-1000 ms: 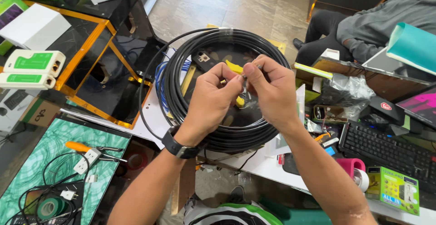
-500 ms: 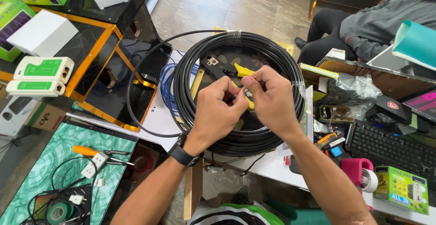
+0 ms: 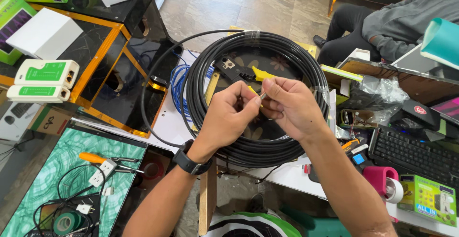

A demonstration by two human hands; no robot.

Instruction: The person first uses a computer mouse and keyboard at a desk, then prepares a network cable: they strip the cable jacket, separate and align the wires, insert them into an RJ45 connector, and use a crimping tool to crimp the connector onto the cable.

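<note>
Both hands have been shifted slightly rightward and lower over the coil since the earlier frame, and the view is drawn a little further right, so more of the keyboard side is seen. A small cable end point(image 3: 262, 95) is pinched between the two hands, above the open centre of a large black cable coil point(image 3: 201, 81). The left hand point(image 3: 228, 117), with a black wristwatch point(image 3: 190, 160) on its wrist, has its fingers closed together on the cable end. The right hand point(image 3: 292, 107) has its fingertips clamped on the same piece from the opposite side.

The coil is laid flat on a white table point(image 3: 165, 124). Inside the coil's ring, beyond the hands, a yellow-handled crimping tool point(image 3: 248, 73) is laid. Just left of the coil, a loop of blue cable point(image 3: 178, 85) is seen. Further left of the coil, a black glass stand with orange edging point(image 3: 103, 65) carries a white box point(image 3: 44, 33) and a white and green cable tester point(image 3: 45, 80). Below and left of the coil, a green marbled surface point(image 3: 57, 160) holds orange-handled pliers point(image 3: 98, 159) and a roll of green tape point(image 3: 64, 222). Right of the coil, a black keyboard point(image 3: 413, 153) and a pink tape dispenser point(image 3: 380, 179) are placed. Beyond the coil, a tiled floor point(image 3: 248, 2) is visible, and a seated person in grey point(image 3: 406, 17) is partly seen at upper right.
</note>
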